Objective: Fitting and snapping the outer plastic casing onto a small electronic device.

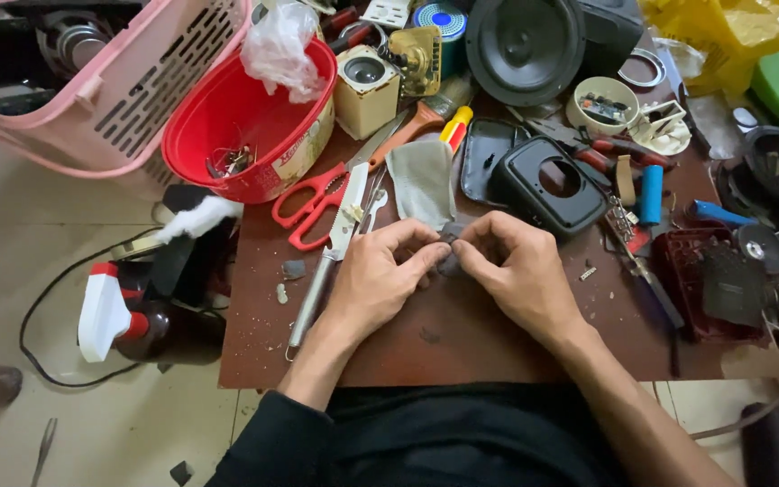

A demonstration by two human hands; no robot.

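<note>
My left hand [380, 275] and my right hand [516, 271] meet over the middle of a low brown table [462, 347]. Together their fingertips pinch a small grey lump [450, 251], like putty or a scrap of cloth. Most of the lump is hidden by my fingers. Just behind my hands lies a grey cloth [423, 180]. Beside it sits a black plastic housing [549, 185] with a round hole.
Red-handled scissors [313, 203] and a long metal tool [326, 271] lie left of my hands. A red bucket [245, 117] and pink basket [128, 90] stand at the back left. A blue cylinder [650, 194], pliers and small parts crowd the right side. A spray bottle [119, 316] stands on the floor.
</note>
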